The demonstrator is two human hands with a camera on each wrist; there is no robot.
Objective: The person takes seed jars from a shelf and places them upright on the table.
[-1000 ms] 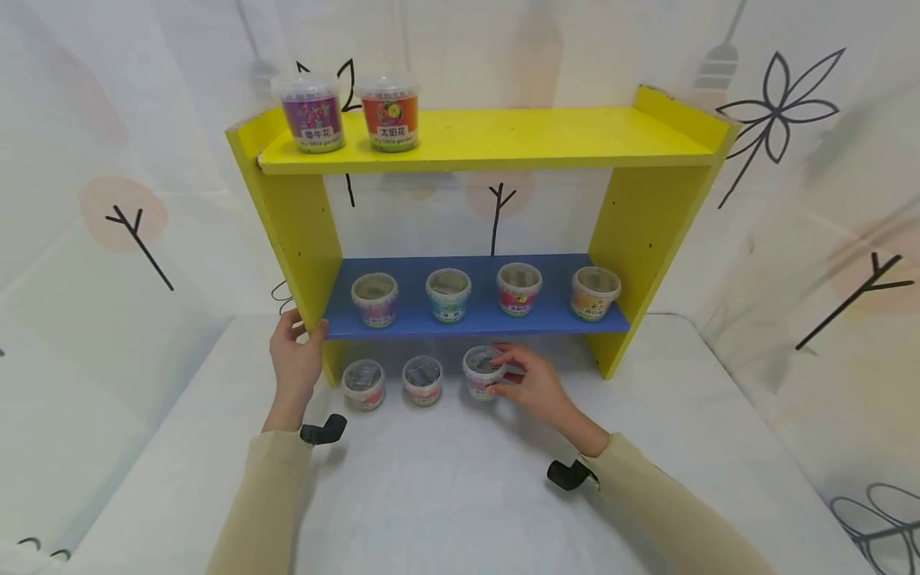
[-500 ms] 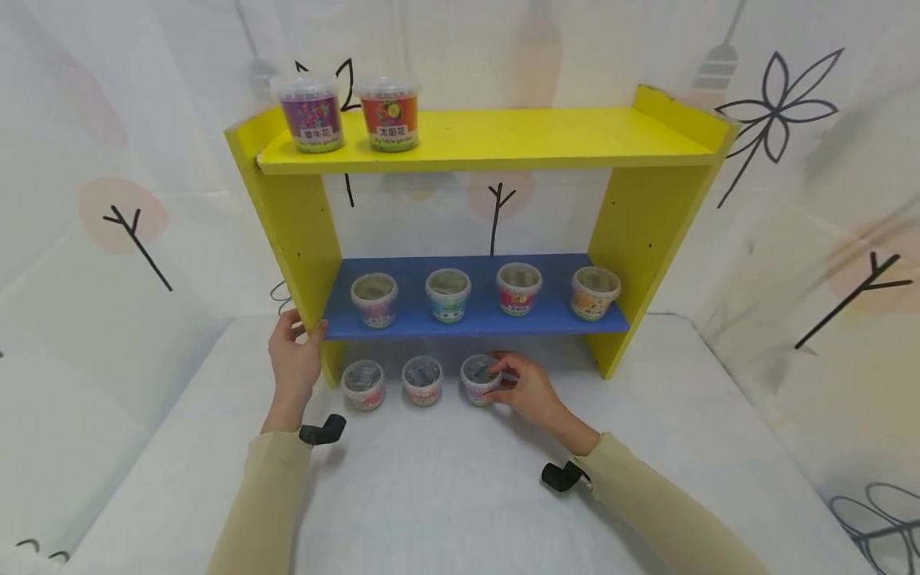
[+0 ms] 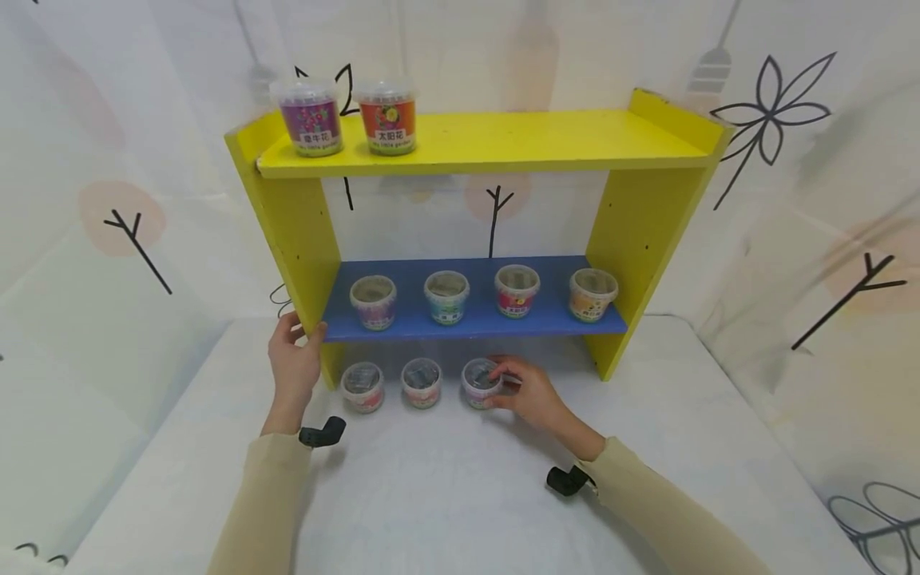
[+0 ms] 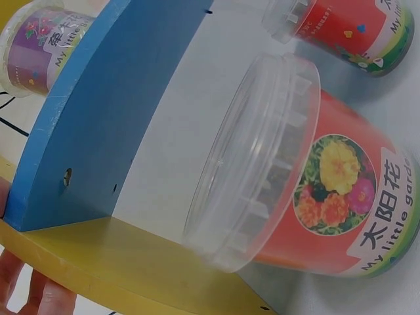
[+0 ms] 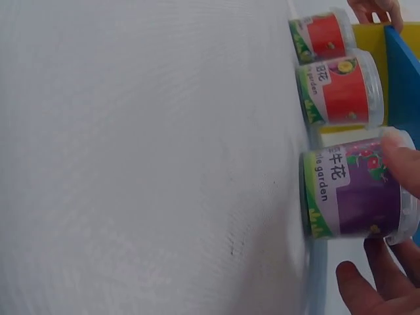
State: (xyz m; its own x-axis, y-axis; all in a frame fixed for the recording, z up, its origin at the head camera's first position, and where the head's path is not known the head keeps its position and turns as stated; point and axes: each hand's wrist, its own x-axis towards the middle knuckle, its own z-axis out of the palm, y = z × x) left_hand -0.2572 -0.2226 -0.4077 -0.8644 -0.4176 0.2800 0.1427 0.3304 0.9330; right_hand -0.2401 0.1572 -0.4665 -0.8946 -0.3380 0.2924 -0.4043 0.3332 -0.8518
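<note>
My left hand (image 3: 295, 359) grips the left side panel (image 3: 298, 231) of a yellow and blue shelf unit, its thumb at the blue board's (image 3: 481, 327) front corner. My right hand (image 3: 532, 395) holds a small lidded plastic cup with a purple flower label (image 5: 367, 190) by its rim. Thumb and fingers lie on opposite sides of that cup, which stands upright on the table below the blue board. To its left, two red-labelled cups, one at the far left (image 3: 364, 395) and one in the middle (image 3: 422, 394), complete a row.
On the blue board stand several cups, among them a purple one (image 3: 374, 313), a teal one (image 3: 447, 307), a pink-red one (image 3: 516, 302) and an orange one (image 3: 592, 306). The yellow top board (image 3: 517, 140) carries a purple cup (image 3: 312, 128) and an orange-red cup (image 3: 389, 126).
The purple-labelled cup under the blue board has come down slightly toward the front with my right hand, then stays almost in place. My left hand keeps its grip on the side panel.
</note>
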